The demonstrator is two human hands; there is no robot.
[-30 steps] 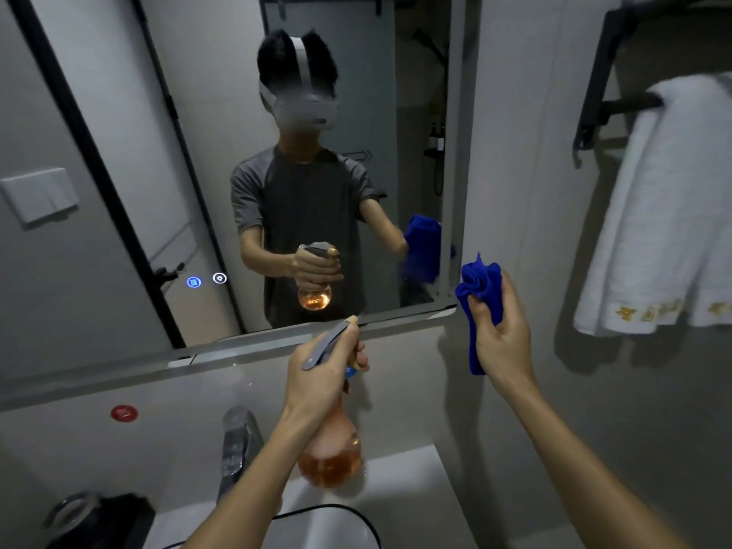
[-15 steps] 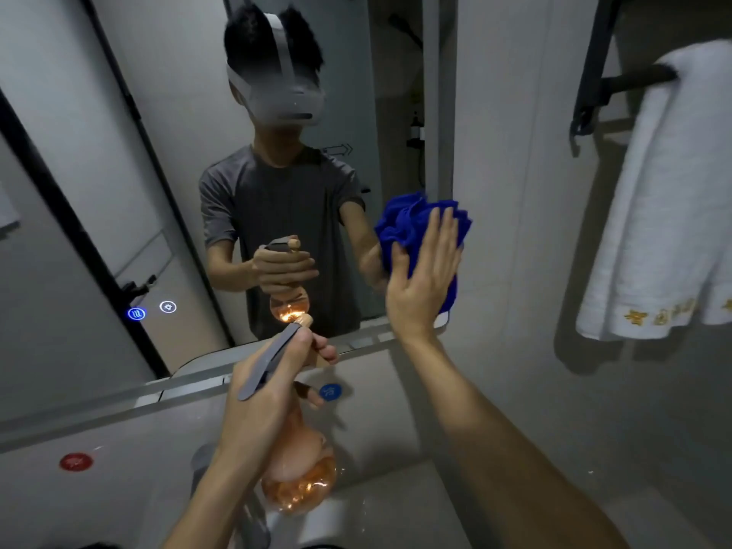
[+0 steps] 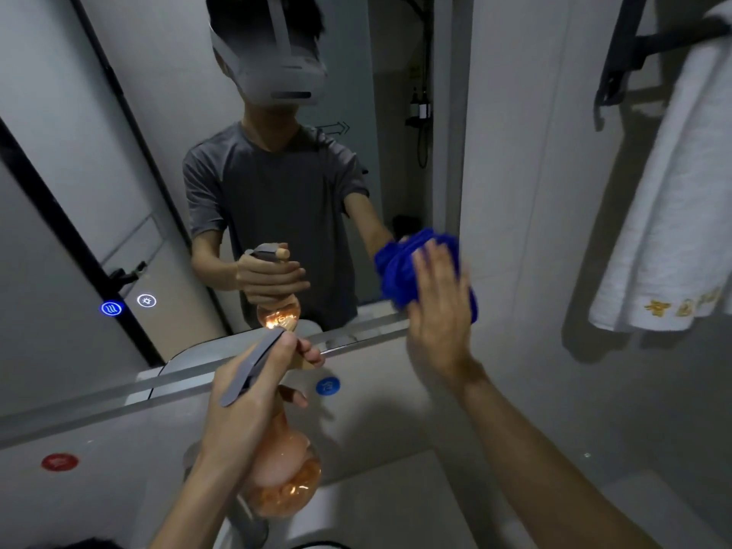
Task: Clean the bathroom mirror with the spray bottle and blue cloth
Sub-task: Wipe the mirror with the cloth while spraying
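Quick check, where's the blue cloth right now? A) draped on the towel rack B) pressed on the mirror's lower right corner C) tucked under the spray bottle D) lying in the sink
B: the right hand presses the blue cloth flat-fingered against the mirror at its lower right corner, while the left hand grips the spray bottle.

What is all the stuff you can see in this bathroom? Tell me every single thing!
Wall mirror: one, silvery, ahead on the left.
Bunched blue cloth: one, blue, pressed on the mirror's lower right corner.
Round clear spray bottle with orange liquid: one, orange, low centre.
White hanging towel: one, white with gold marks, right wall.
Dark towel rack: one, black, top right.
Round stickers: one blue, one red, under the mirror.
Left hand: grips the bottle.
Right hand: flat on the cloth.
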